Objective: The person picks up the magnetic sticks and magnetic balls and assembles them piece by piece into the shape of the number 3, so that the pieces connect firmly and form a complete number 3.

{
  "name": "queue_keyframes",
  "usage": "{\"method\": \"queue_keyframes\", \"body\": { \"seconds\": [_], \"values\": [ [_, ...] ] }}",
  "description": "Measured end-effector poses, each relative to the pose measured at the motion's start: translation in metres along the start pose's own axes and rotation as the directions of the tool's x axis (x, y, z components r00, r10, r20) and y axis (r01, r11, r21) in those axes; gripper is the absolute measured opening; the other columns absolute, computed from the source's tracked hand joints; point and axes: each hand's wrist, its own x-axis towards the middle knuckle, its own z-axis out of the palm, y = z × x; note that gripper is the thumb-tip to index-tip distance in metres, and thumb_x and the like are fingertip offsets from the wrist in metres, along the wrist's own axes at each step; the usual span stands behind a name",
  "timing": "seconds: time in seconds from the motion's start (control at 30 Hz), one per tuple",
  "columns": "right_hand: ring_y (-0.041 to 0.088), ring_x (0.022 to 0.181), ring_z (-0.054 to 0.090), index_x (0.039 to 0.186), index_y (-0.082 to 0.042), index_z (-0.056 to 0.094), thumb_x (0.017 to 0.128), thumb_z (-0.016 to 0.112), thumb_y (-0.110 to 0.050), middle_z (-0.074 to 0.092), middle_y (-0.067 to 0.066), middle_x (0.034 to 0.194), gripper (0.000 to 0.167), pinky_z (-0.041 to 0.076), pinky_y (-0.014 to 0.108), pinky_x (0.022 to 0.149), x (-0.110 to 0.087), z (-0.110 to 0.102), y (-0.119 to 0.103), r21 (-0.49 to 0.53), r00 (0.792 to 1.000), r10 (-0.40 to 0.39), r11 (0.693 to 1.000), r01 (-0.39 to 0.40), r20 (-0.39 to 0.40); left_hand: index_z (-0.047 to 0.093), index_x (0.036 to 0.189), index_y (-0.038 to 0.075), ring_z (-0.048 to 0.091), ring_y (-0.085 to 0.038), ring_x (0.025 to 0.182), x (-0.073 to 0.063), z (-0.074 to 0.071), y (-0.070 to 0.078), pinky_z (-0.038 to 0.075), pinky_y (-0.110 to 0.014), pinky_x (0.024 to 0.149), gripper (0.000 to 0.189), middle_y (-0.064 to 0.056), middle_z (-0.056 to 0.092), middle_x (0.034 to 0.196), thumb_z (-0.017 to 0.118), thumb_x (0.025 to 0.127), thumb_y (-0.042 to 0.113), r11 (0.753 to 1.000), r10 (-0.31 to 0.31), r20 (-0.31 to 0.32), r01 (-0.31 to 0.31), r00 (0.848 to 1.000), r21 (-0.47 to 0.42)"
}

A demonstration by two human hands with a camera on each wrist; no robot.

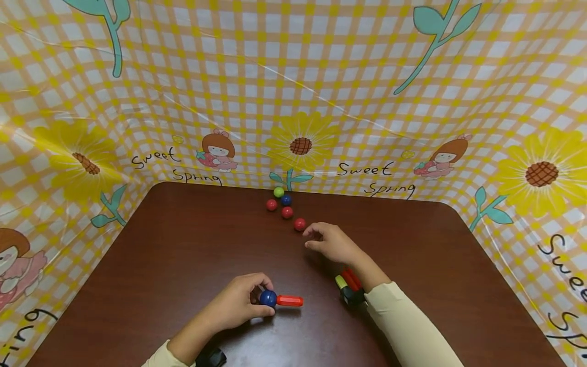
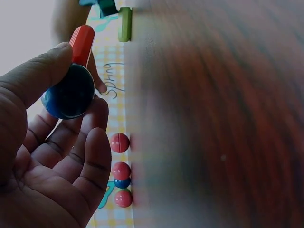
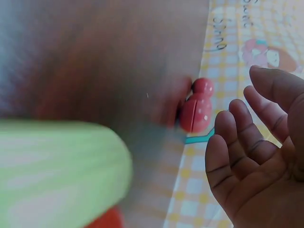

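Between its thumb and fingers, my left hand (image 1: 236,303) holds a blue ball (image 1: 268,298), with a red stick (image 1: 290,300) joined to it and pointing right. In the left wrist view the thumb lies along the ball (image 2: 71,92) and the lower end of the stick (image 2: 82,42). My right hand (image 1: 337,244) hovers over the table with loosely bent fingers and nothing in them. Just left of its fingertips lies a red ball (image 1: 300,225), apart from the hand. The right wrist view shows the empty palm (image 3: 266,185) and red balls (image 3: 195,114) beyond.
Farther back sit two more red balls (image 1: 287,212), another blue ball (image 1: 286,200) and a green ball (image 1: 278,192). Red sticks (image 1: 352,279) and a yellow-green stick (image 1: 341,282) lie by my right wrist, partly hidden. A checked cloth (image 1: 293,92) walls the brown table (image 1: 206,234).
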Motion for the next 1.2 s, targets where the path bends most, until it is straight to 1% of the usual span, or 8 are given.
{"method": "queue_keyframes", "body": {
  "seconds": [0.1,0.27,0.37,0.47,0.6,0.73,1.03,1.2],
  "values": [
    [0.019,0.089,0.056,0.106,-0.007,0.068,0.091,0.071,-0.013,0.064,0.002,0.099,0.017,0.046,0.035,0.077,0.013,-0.001,0.004,0.006,1.000,0.023,1.000,-0.023,-0.007,0.060,0.100,0.021,0.061,-0.009,0.081,0.000,0.000,0.000,0.051,-0.025,0.068,0.033,0.008,0.062,0.093,0.086,0.080,0.019,1.000,-0.007,0.001,0.007,1.000,0.004],
    [0.020,0.092,0.055,0.107,-0.010,0.068,0.093,0.070,-0.017,0.064,0.001,0.103,0.015,0.046,0.037,0.079,0.033,0.002,0.011,0.010,0.997,0.071,0.997,-0.071,-0.017,0.060,0.100,0.021,0.061,-0.007,0.081,-0.001,0.000,0.002,0.052,-0.025,0.068,0.032,0.008,0.062,0.094,0.085,0.080,0.020,1.000,0.006,0.003,-0.006,1.000,0.002],
    [0.020,0.093,0.055,0.106,-0.012,0.068,0.094,0.069,-0.018,0.062,0.001,0.105,0.014,0.046,0.037,0.079,0.042,0.005,0.014,0.006,0.996,0.091,0.996,-0.091,-0.018,0.060,0.100,0.020,0.061,-0.006,0.081,-0.002,0.000,0.002,0.052,-0.024,0.069,0.032,0.008,0.062,0.094,0.085,0.080,0.019,1.000,0.012,0.002,-0.012,1.000,-0.005],
    [0.021,0.093,0.056,0.106,-0.012,0.068,0.093,0.069,-0.017,0.062,0.003,0.105,0.014,0.046,0.039,0.080,0.048,0.008,0.015,-0.011,0.995,0.091,0.996,-0.092,-0.037,0.061,0.100,0.020,0.061,-0.006,0.081,-0.001,-0.001,0.001,0.052,-0.024,0.068,0.032,0.008,0.062,0.094,0.085,0.080,0.019,1.000,0.012,0.003,-0.012,1.000,-0.016],
    [0.024,0.099,0.057,0.107,-0.010,0.068,0.093,0.070,-0.016,0.062,0.007,0.109,0.015,0.046,0.042,0.085,0.055,0.010,0.016,-0.020,0.994,0.094,0.995,-0.095,-0.063,0.061,0.100,0.021,0.061,-0.007,0.082,-0.001,-0.001,0.001,0.052,-0.025,0.068,0.031,0.008,0.062,0.094,0.085,0.080,0.020,1.000,0.008,0.007,-0.008,1.000,-0.026],
    [0.027,0.103,0.056,0.109,-0.008,0.068,0.093,0.069,-0.016,0.060,0.010,0.113,0.017,0.045,0.045,0.090,0.060,0.010,0.015,-0.028,0.992,0.107,0.994,-0.109,-0.064,0.061,0.100,0.021,0.061,-0.007,0.082,-0.002,-0.002,0.000,0.052,-0.025,0.068,0.031,0.008,0.062,0.094,0.085,0.081,0.021,0.999,0.005,0.010,-0.005,1.000,-0.034],
    [0.027,0.104,0.057,0.107,-0.008,0.067,0.092,0.070,-0.015,0.061,0.011,0.112,0.016,0.046,0.044,0.090,0.066,0.013,0.019,-0.054,0.993,0.118,0.991,-0.119,-0.026,0.061,0.100,0.021,0.061,-0.008,0.081,-0.002,-0.003,0.001,0.052,-0.025,0.067,0.031,0.008,0.062,0.094,0.085,0.081,0.021,0.999,-0.008,0.009,0.009,1.000,-0.038],
    [0.025,0.101,0.056,0.105,-0.009,0.068,0.091,0.071,-0.013,0.063,0.009,0.108,0.016,0.045,0.042,0.090,0.067,0.018,0.020,-0.060,0.993,0.112,0.992,-0.113,-0.019,0.061,0.100,0.020,0.061,-0.008,0.080,-0.002,-0.003,0.001,0.052,-0.025,0.066,0.031,0.007,0.062,0.093,0.085,0.081,0.019,0.999,-0.011,0.007,0.011,1.000,-0.042]
  ]
}}
